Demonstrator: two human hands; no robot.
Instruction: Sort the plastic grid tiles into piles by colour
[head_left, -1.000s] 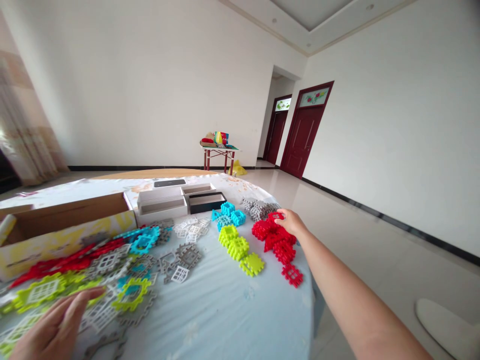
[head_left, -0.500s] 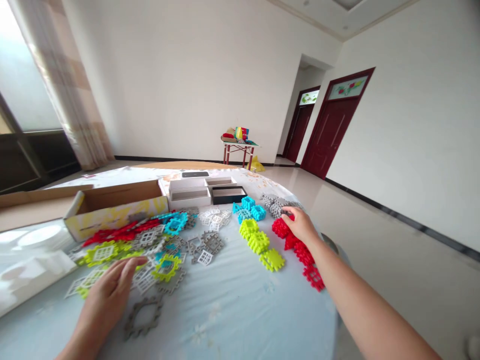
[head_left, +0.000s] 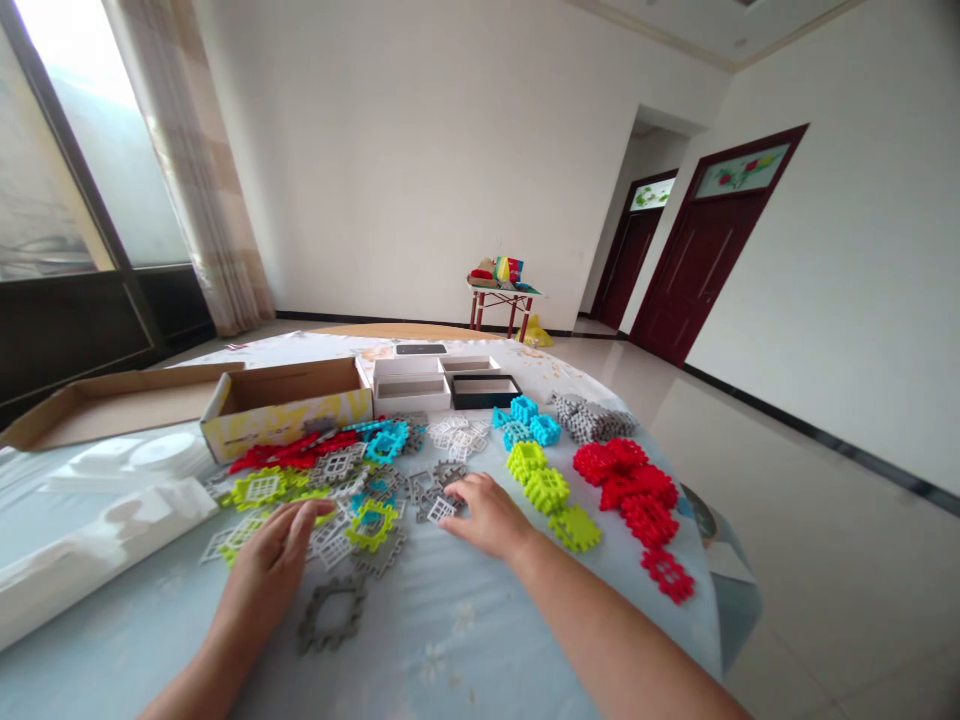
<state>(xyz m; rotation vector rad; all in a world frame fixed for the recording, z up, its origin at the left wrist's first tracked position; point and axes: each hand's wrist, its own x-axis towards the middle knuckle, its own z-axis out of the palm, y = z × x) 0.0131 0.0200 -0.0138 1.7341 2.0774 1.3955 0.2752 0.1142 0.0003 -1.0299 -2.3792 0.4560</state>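
My left hand (head_left: 271, 560) hovers at the near side of a mixed heap, its fingers stretched out and holding nothing I can see. Just past its fingertips lie a lime-green notched frame (head_left: 371, 524) and white window-lattice pieces (head_left: 330, 542). A loose grey notched square frame (head_left: 332, 613) lies to its right, closer to me. My right hand (head_left: 487, 512) is open, thumb and fingers apart, beside a small white window piece (head_left: 441, 510) and grey notched pieces (head_left: 424, 490). Whether it touches them I cannot tell.
Sorted stacks of red (head_left: 626, 480), lime-green (head_left: 546, 488), blue (head_left: 523, 418) and grey pieces (head_left: 589, 418) stand on the right. At the back are an open cardboard box (head_left: 289, 415), small white boxes (head_left: 411, 392) and a black tray (head_left: 486, 392). White foam (head_left: 112, 545) lies left.
My right hand has moved left from the red and grey stacks to the grey and white pieces in the middle. The view has turned slightly left. My left hand stays beside the heap.
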